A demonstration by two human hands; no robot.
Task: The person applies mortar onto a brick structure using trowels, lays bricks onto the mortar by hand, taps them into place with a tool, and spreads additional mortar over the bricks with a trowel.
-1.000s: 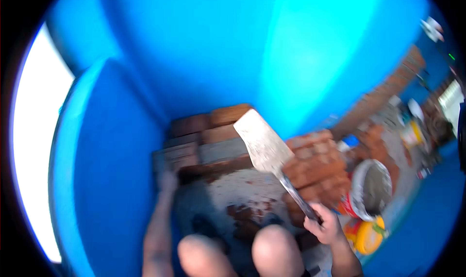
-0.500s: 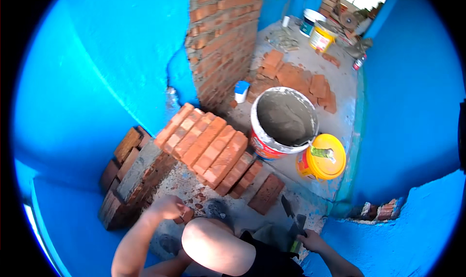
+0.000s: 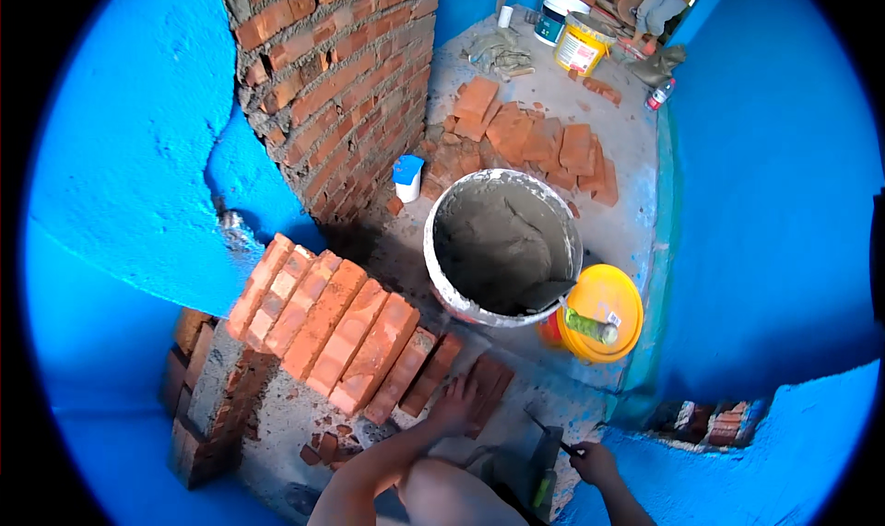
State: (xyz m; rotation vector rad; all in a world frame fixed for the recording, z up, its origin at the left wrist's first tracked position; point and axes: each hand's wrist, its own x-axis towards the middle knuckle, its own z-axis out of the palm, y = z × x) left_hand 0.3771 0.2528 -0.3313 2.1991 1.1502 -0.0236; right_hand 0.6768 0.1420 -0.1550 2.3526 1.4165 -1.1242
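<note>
My left hand (image 3: 454,408) reaches over the dark red brick (image 3: 489,388) at the right end of the row, its fingers spread on or just above the brick's left side. More orange-red bricks (image 3: 336,314) stand on edge side by side to its left. My right hand (image 3: 595,463) is closed around the handle of a dark-bladed trowel (image 3: 546,426), low on the right. Beside that blade lies a tool with a green handle (image 3: 544,487), partly hidden. Broken brick pieces (image 3: 327,448) rest on the floor left of my left forearm.
A large bucket of grey mortar (image 3: 498,236) stands ahead, a dark blade inside its rim. To its right is a lidded yellow bucket (image 3: 604,295). Flat red bricks (image 3: 544,143) lie beyond. A bare brick wall (image 3: 341,74) rises at left. Another person (image 3: 659,10) is far back.
My left hand has moved right, from near the broken brick pieces to the end of the brick row. The right hand still holds the trowel. The view has shifted.
</note>
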